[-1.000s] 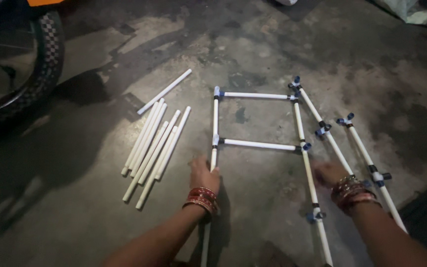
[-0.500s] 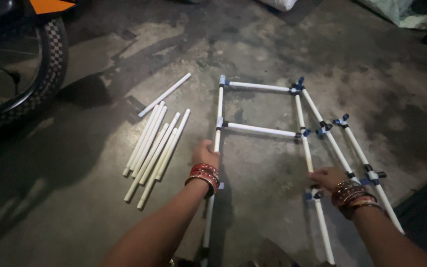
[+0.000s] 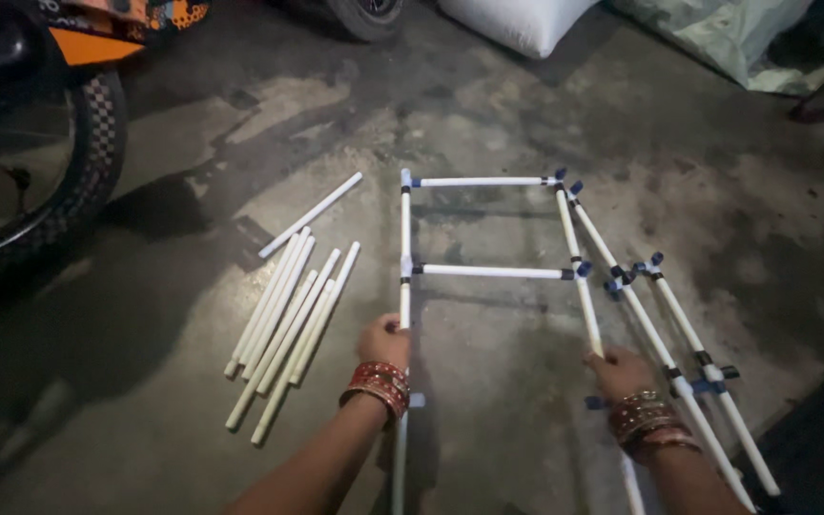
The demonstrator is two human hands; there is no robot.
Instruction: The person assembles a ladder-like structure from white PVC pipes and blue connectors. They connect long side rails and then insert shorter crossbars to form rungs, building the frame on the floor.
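A ladder-like frame of white pipes (image 3: 488, 272) with blue joints lies on the concrete floor. My left hand (image 3: 383, 341), red bangles at the wrist, grips the frame's left rail. My right hand (image 3: 620, 372), also wearing bangles, holds the right rail near a blue joint. Two more jointed white pipes (image 3: 679, 343) slant along the frame's right side, touching it near the top corner.
A bundle of loose white pipes (image 3: 288, 319) lies left of the frame, with one stray pipe (image 3: 311, 215) above it. A bike wheel (image 3: 69, 172) stands at the far left. A white sack (image 3: 517, 24) and a greenish sack (image 3: 717, 38) rest at the back.
The frame has been lifted or slid slightly away from me with both hands on its rails; the view has tilted up, showing the sacks at the back.
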